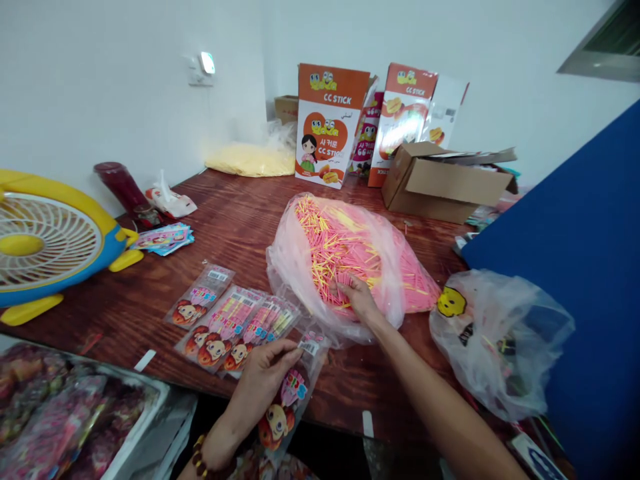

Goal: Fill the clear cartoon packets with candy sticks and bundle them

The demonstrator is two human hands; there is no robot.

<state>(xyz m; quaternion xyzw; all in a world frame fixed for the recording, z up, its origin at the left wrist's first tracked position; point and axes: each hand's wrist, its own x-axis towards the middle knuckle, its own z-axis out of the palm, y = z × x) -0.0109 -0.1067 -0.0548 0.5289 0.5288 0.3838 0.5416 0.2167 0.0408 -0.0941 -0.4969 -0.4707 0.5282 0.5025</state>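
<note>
My left hand (263,380) pinches a clear printed packet (285,407) with a cartoon face and "Stick" lettering, held at the table's front edge. My right hand (355,293) reaches into the mouth of a large clear plastic bag (293,250), its fingers closed around some thin pink sticks (345,277). Loose pink and yellow sticks (325,243) fill that bag. Left of it lie several matching packets (235,320) overlapping in a row, some with sticks inside. One flat packet (200,297) sits at the far left of the row.
A yellow and blue fan (107,233) stands at the left, near flat printed sachets (167,238). At the back are printed cartons (327,127) and an open cardboard box (445,183). A knotted plastic bag (505,340) is at right. A white bin (150,407) holding filled packets stands lower left.
</note>
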